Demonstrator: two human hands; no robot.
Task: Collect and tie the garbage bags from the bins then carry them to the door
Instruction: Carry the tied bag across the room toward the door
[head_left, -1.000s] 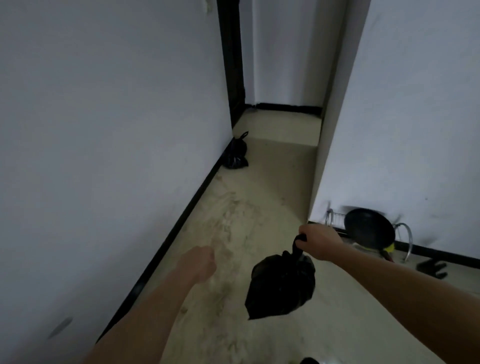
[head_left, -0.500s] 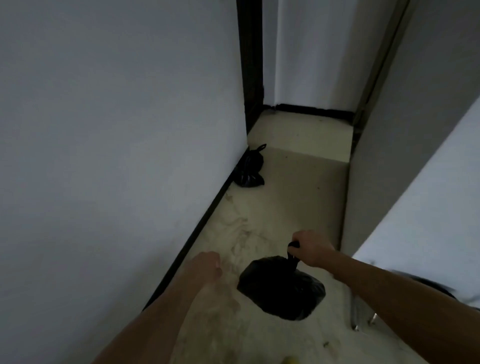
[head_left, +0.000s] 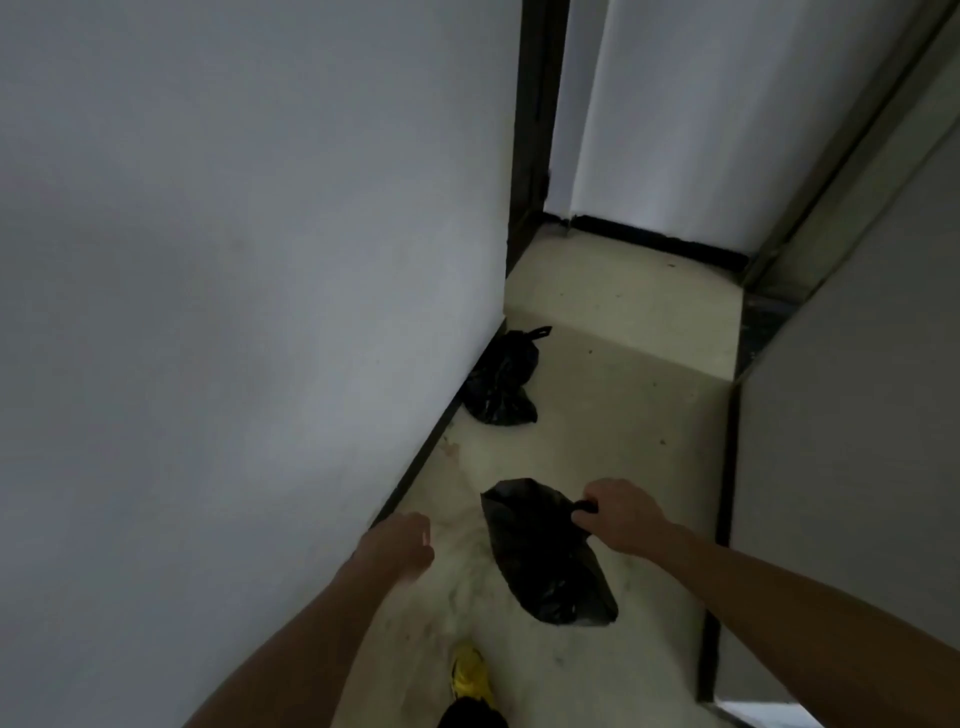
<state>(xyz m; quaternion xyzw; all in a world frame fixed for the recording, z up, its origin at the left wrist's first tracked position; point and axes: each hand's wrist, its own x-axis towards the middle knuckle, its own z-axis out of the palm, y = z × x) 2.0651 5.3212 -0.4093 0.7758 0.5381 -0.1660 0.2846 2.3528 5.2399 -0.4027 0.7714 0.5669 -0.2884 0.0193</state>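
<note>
Corridor walls filled most of the view: we noted the pale left wall (head_left: 234, 312) with its dark skirting, and the floor (head_left: 623, 415) running from us toward a dark door frame (head_left: 535, 130) at the far end. One tied bag (head_left: 501, 379) lay on the floor against the left wall's skirting, just short of a low step. The carried bag (head_left: 545, 561), black and knotted, appeared to hang clear of the floor below the right hand (head_left: 618, 512), whose fingers were curled tight round its neck. The left hand (head_left: 400, 543) held nothing, its fingers loosely bent, near the wall. A yellow shoe (head_left: 470, 675) showed at the bottom edge.

We judged the step in hand to be the carry to the door. Done well, it would call for a firm hold on the neck, the bag held away from the leg, and a set-down just beside the tied bag.
</note>
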